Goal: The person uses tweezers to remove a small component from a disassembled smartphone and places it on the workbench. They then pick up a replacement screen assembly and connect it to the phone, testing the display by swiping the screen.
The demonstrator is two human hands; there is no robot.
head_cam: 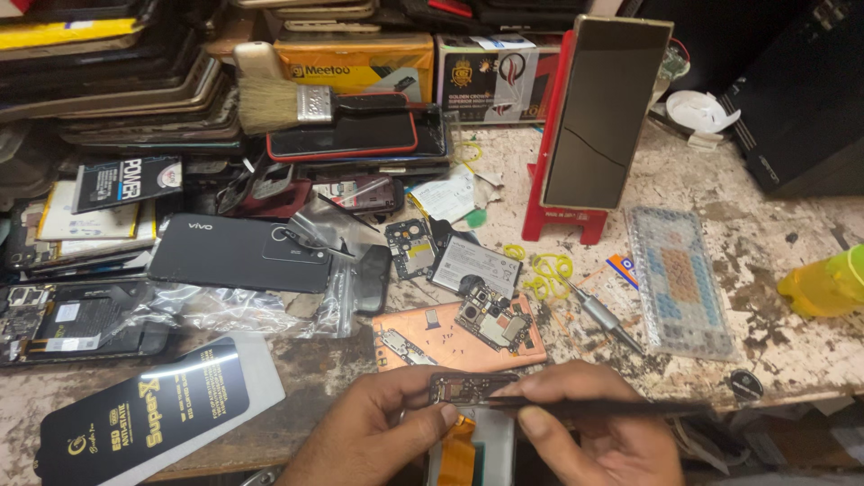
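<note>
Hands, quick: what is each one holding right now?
Left hand: fingers pinched on a small circuit board.
Right hand: fingers closed on dark tweezers.

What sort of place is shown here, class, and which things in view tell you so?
Most likely a phone repair bench. Loose circuit boards lie on a copper-coloured phone frame, a screwdriver rests nearby, and both hands hold a small board with tweezers.

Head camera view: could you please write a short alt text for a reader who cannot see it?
Two bare hands hold a small circuit board at the near edge of a cluttered workbench; the left hand grips it and the right hand holds thin dark tweezers against it. Behind lie a copper-coloured mat, a screwdriver and a brush.
</note>
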